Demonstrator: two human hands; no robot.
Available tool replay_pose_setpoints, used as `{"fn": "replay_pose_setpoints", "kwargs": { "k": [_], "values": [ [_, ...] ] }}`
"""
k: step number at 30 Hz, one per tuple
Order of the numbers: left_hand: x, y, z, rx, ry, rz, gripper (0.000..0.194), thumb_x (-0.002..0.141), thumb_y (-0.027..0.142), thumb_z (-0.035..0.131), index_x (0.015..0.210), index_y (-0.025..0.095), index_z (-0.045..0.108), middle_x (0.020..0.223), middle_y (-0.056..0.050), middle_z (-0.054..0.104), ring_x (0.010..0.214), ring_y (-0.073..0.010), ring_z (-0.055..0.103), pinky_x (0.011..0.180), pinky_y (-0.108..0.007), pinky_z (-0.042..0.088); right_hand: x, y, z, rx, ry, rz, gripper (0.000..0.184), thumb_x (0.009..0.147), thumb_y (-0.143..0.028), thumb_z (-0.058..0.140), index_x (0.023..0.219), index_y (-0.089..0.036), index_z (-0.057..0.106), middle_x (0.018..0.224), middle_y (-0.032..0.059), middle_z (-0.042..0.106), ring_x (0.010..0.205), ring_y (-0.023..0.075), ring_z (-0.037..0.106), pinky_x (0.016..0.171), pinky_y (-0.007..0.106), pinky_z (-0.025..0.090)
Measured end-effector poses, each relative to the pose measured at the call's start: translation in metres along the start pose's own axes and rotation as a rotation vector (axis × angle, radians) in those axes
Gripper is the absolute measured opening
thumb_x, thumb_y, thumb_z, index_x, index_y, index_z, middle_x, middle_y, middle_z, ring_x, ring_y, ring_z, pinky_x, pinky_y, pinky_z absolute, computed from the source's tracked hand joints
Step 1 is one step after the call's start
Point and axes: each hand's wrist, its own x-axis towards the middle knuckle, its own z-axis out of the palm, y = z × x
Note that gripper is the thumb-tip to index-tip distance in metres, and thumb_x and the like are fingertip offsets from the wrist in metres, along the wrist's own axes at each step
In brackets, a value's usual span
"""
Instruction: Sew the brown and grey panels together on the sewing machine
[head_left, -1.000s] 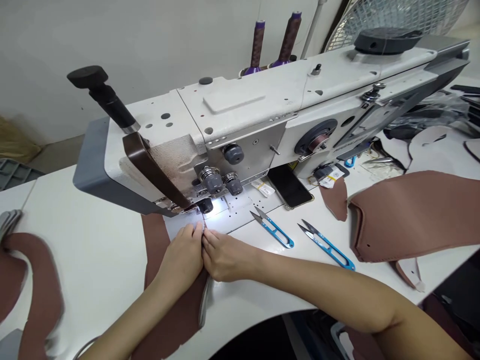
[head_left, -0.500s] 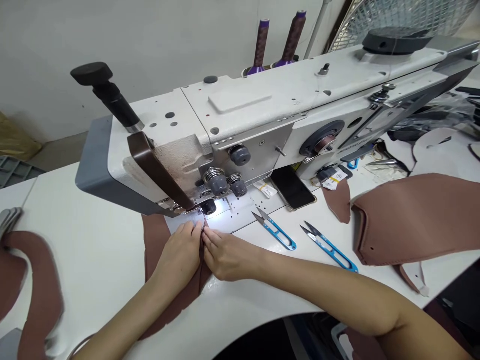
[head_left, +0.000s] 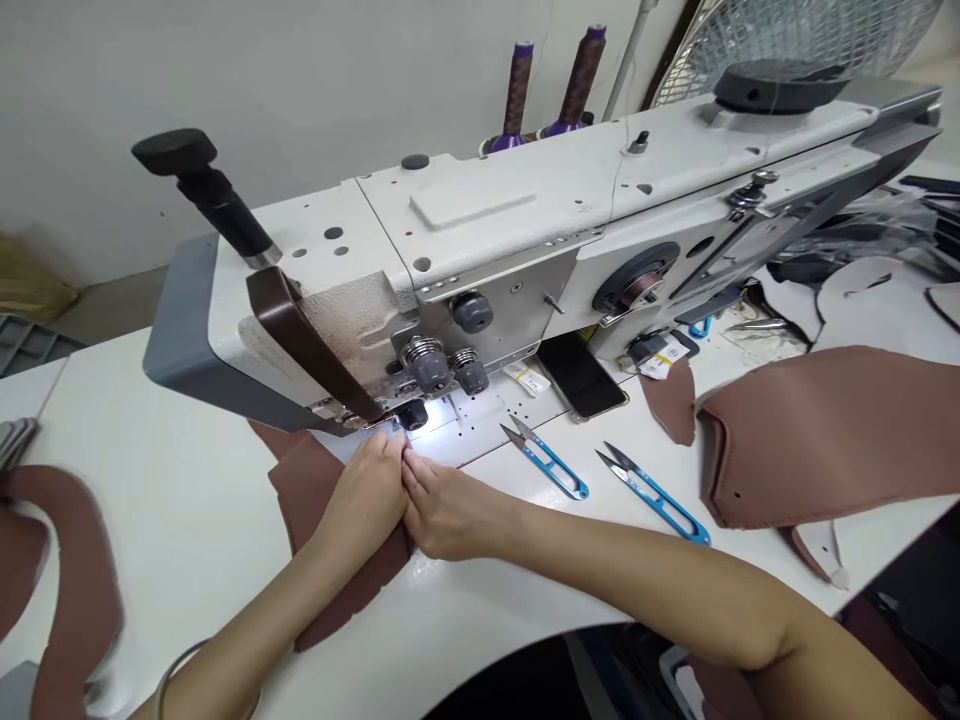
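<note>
Fingers [head_left: 384, 452] of the left hand [head_left: 367, 492] are bunched together on a brown piece [head_left: 309, 492], and those of the right hand [head_left: 450, 508] are curled in against them, both sets closed on its edge; their pads are hidden. The hands touch, knuckle beside knuckle, just in front of the lit plate [head_left: 435, 418] under the head of a white sewing machine [head_left: 480, 205]. The brown piece lies on the white desk [head_left: 169, 470], mostly under the left hand and forearm, its far end reaching beneath the machine's head. A dark brown lever [head_left: 315, 345] slants down above the work. Right of the hands lie two blue snips, the nearer pair [head_left: 553, 468] and another [head_left: 660, 500], blades parted and pointing up toward the machine. Behind them a black phone [head_left: 581, 375] rests beside a paper tag [head_left: 528, 379]. Farther right sits a stack of large brown panels [head_left: 832, 435]; at far left, a curved brown strip [head_left: 86, 560]. Two spools of brown thread [head_left: 517, 92] stand behind the machine
</note>
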Motion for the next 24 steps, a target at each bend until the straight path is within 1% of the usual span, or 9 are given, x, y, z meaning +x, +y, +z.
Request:
{"fn": "replay_pose_setpoints", "kwargs": {
  "k": [5,7,9,10,12,16,20,24],
  "values": [
    [0.001,-0.002,0.0,-0.032,0.049,-0.041,0.03,0.086,0.004,0.036,0.089,0.015,0.065,0.087,-0.008,0.06,0.082,-0.021,0.055,0.079,-0.034,0.047,0.0,-0.005,0.001,-0.014,0.023,0.044,0.03,0.086,-0.001,0.04,0.104,0.014,0.06,0.104,0.0352,0.063,0.098,0.0348,0.067,0.087,0.052,0.053],
    [-0.005,-0.007,0.001,-0.052,0.054,-0.053,0.031,0.087,0.007,0.038,0.101,0.016,0.064,0.085,-0.007,0.058,0.08,-0.021,0.053,0.073,-0.033,0.047,0.0,-0.008,-0.003,0.005,0.051,0.059,0.029,0.084,-0.001,0.04,0.1,0.012,0.062,0.1,0.0338,0.065,0.093,0.0348,0.068,0.081,0.05,0.056],
    [-0.012,-0.014,0.003,-0.059,0.067,-0.045,0.036,0.089,0.009,0.037,0.116,0.017,0.06,0.087,-0.007,0.055,0.08,-0.0218,0.051,0.068,-0.033,0.046,-0.002,-0.012,-0.008,0.025,0.095,0.073,0.027,0.081,0.0,0.04,0.093,0.009,0.064,0.095,0.0322,0.067,0.087,0.0352,0.07,0.074,0.047,0.058],
    [-0.015,-0.017,0.004,-0.074,0.079,-0.032,0.038,0.089,0.01,0.035,0.119,0.017,0.058,0.088,-0.007,0.054,0.081,-0.0221,0.05,0.067,-0.033,0.045,-0.003,-0.015,-0.011,0.031,0.109,0.077,0.027,0.08,0.001,0.04,0.09,0.007,0.065,0.094,0.0318,0.067,0.086,0.0356,0.07,0.071,0.047,0.059],
    [-0.02,-0.02,0.007,-0.121,0.097,0.011,0.038,0.09,0.009,0.032,0.116,0.016,0.059,0.089,-0.007,0.054,0.083,-0.0217,0.049,0.068,-0.032,0.045,-0.004,-0.018,-0.015,0.031,0.113,0.077,0.026,0.079,0.001,0.04,0.087,0.006,0.065,0.093,0.032,0.067,0.086,0.0363,0.07,0.068,0.046,0.059],
    [-0.02,-0.019,0.009,-0.141,0.109,0.061,0.03,0.089,0.007,0.034,0.098,0.014,0.061,0.086,-0.006,0.052,0.08,-0.0205,0.046,0.069,-0.032,0.043,-0.004,-0.018,-0.016,0.02,0.08,0.055,0.024,0.081,0.001,0.043,0.091,0.008,0.063,0.096,0.0334,0.066,0.089,0.0369,0.069,0.071,0.048,0.059],
    [-0.016,-0.016,0.008,-0.122,0.125,0.094,0.026,0.088,0.004,0.036,0.095,0.012,0.06,0.083,-0.006,0.05,0.078,-0.0204,0.044,0.068,-0.033,0.042,0.0,-0.014,-0.011,0.021,0.078,0.052,0.024,0.083,0.0,0.044,0.094,0.01,0.062,0.096,0.0343,0.066,0.09,0.0368,0.069,0.073,0.049,0.058],
    [-0.013,-0.019,0.009,-0.101,0.141,0.125,0.023,0.091,0.01,0.037,0.09,0.013,0.059,0.083,-0.006,0.049,0.079,-0.0207,0.043,0.068,-0.033,0.042,0.004,-0.01,-0.005,-0.019,0.078,0.075,0.026,0.083,0.0,0.042,0.094,0.011,0.062,0.093,0.0328,0.067,0.089,0.0346,0.069,0.078,0.05,0.056]
  ]
}}
